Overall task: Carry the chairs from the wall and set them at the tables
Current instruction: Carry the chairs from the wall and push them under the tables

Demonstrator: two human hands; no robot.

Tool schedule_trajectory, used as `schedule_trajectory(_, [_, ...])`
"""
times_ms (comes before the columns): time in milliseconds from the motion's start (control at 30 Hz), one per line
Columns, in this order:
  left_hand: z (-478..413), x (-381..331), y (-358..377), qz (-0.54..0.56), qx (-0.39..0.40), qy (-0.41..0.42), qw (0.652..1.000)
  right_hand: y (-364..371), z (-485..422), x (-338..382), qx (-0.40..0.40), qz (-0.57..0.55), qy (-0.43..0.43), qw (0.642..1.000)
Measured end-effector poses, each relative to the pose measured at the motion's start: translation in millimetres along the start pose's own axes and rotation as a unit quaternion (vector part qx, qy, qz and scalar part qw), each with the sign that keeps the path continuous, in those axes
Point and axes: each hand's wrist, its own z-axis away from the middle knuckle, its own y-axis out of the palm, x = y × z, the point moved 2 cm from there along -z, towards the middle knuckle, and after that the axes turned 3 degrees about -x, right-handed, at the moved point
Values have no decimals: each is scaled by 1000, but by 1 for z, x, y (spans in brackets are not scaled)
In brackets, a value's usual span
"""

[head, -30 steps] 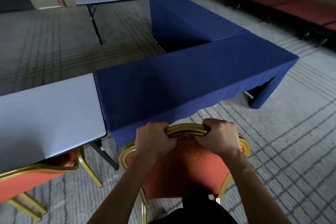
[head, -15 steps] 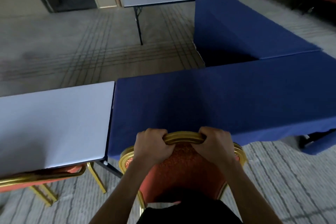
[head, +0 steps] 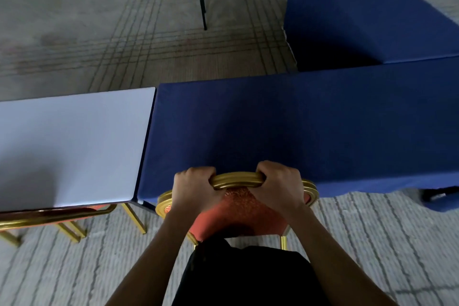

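**Chair held by its top rail at the near edge of the blue desk**

From where I stand, the person has the chair (head: 238, 208) right up at the near side of the blue-draped desk (head: 273, 126), towards that desk's left end, with the top of its back level with the hanging edge of the cloth. Both hands are wrapped over the gilt top rail (head: 236, 179). The left hand (head: 193, 189) and right hand (head: 278, 186) sit a little apart, knuckles up, fingers curled down over the far side of the rail. I cannot tell whether the legs are on the carpet (head: 74, 268); the person's body hides most of them.

The frame looks like metal tube, so I would expect it to be stiff and to move as one piece, with no flex. It is probably of middling weight, manageable with two hands. The rail is glossy and could slip in a loose grip. The red back pad is soft and gives no purchase, so the rail is the sensible hold, gripped as it is, either side of centre. The draped cloth could snag on the seat.

Just past the blue desk's left end, a second chair (head: 49, 216) is tucked under the bare grey desk (head: 69, 144) butted against it.
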Motion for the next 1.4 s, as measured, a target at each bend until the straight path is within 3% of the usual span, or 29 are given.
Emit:
schedule_trajectory(233, [-10, 14, 2, -5, -14, -22, 1000, 12, -17, 5, 6, 19, -19, 1000])
schedule_trajectory(467, [-16, 20, 7, 21, -70, -22, 997, 18, -22, 8, -57, 43, -36, 997])
schedule_trajectory(733, [21, 22, 10, 44, -79, -8, 996, 14, 14, 19, -45, 67, -29, 996])
schedule_trajectory(1133, [178, 3, 31, 51, 118, 32, 991, -22, 177, 33, 119, 40, -2, 992])
schedule_trajectory(1400, [306, -5, 57, 49, 239, 19, 970, -30, 302, 46, 269, 41, 22, 962])
